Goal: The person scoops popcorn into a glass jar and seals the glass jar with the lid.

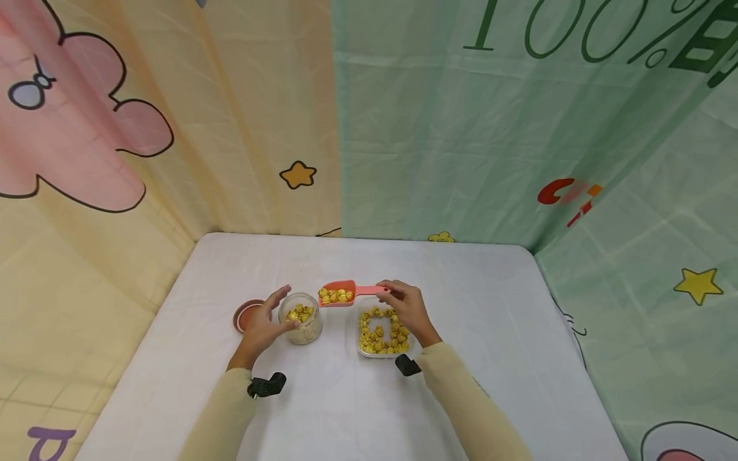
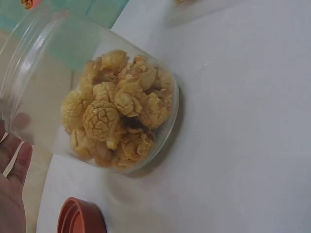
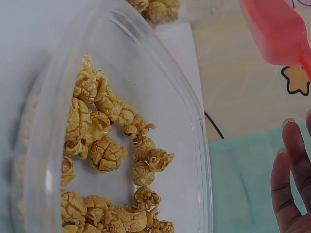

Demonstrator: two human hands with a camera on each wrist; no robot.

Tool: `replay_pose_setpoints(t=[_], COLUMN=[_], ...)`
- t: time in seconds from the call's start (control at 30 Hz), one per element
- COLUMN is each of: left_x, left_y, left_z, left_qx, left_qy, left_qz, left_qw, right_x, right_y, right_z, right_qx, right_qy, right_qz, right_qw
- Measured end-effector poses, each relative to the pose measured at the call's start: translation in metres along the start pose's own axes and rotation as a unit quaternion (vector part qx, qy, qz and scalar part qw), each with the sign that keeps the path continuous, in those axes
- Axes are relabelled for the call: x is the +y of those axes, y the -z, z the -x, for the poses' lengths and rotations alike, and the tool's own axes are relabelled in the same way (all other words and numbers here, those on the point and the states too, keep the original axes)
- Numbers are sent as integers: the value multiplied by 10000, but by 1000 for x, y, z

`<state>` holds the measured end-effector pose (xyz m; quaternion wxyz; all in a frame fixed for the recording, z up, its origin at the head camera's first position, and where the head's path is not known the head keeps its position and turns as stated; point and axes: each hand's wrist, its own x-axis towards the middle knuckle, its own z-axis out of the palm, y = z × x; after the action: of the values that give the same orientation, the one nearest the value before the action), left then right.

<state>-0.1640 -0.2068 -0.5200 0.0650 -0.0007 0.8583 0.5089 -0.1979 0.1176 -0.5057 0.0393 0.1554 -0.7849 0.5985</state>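
My right hand (image 1: 408, 306) pinches the handle end of a coral-red scoop (image 1: 362, 290). Yellow popcorn (image 1: 336, 296) fills the scoop, which is held level just right of a clear jar (image 1: 308, 331). The left hand (image 1: 262, 330) spreads around the jar's left side, its thumb touching near the rim and its fingers fairly straight. Popcorn pieces (image 2: 116, 109) lie at the bottom of the jar in the left wrist view. Below the right hand stands a clear square container (image 1: 377, 355), with more popcorn (image 3: 108, 154) lining its sides and a bare patch in its middle.
A reddish-brown screw lid (image 2: 80, 218) lies on the white-covered table (image 1: 323, 410), just left of the jar and partly behind the left hand. Printed curtains (image 1: 403, 147) enclose the table's back and sides. Both wrists carry black camera mounts (image 1: 268, 385).
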Motion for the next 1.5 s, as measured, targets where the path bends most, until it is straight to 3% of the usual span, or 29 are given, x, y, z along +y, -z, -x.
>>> replay_pose_setpoints(t=[0.47,0.7,0.97,1.3,1.5], left_x=[-13,-17,-23,-25,-25], left_y=[-12,-14,-17,-18,-18], left_z=[2,4,5,4,4], left_qx=[38,91,75,102,147], left_qy=[342,245,221,177,121], left_qz=[127,105,249,296,238], left_qw=[9993,9996,9994,9994,9995], right_x=[-7,-9,-17,-34,-47], right_y=[-17,-25,-30,-30,-27], right_z=[-5,-7,-10,-18,-24], right_qx=[-207,-341,-497,-750,-1102], right_qy=[-107,111,55,398,555], right_qz=[42,385,813,1346,1643], right_qw=[9997,9986,9954,9872,9787])
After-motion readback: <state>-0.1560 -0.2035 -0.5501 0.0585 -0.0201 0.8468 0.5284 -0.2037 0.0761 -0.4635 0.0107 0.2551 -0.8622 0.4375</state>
